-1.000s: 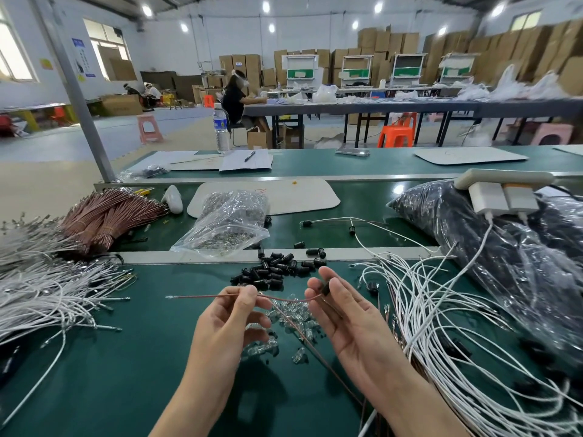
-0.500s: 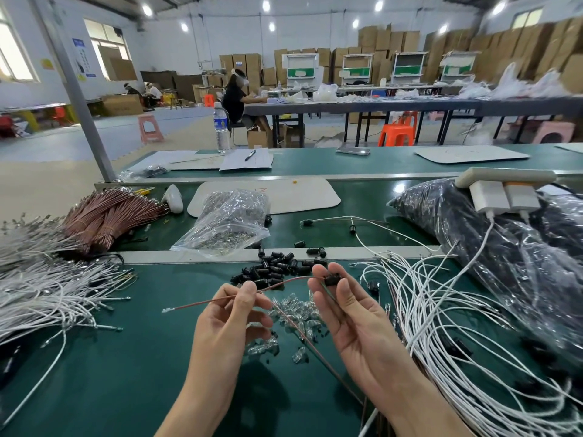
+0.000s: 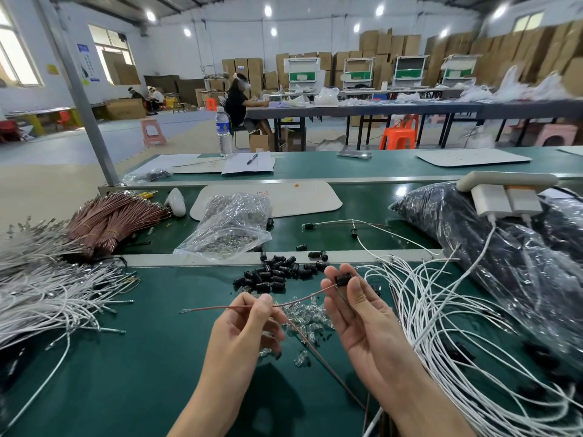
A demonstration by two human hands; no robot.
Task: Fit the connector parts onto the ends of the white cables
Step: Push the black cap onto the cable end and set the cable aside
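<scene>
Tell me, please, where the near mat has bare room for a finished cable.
Bare green mat lies between the left white cable pile and the left hand. Crowded: black connectors ahead, white cables right of the right hand.

Fingertips of the right hand [image 3: 362, 323] cover most of the connector [image 3: 343, 280]; I can't tell how the wire [image 3: 299, 300] enters it. The cables [image 3: 424, 313] run off my right and bottom edges.

Ceiling lights [image 3: 268, 10] shine over white walls [image 3: 220, 39], windows [image 3: 107, 36] and cardboard boxes [image 3: 381, 42] stacked behind a grey table [image 3: 410, 109].
</scene>
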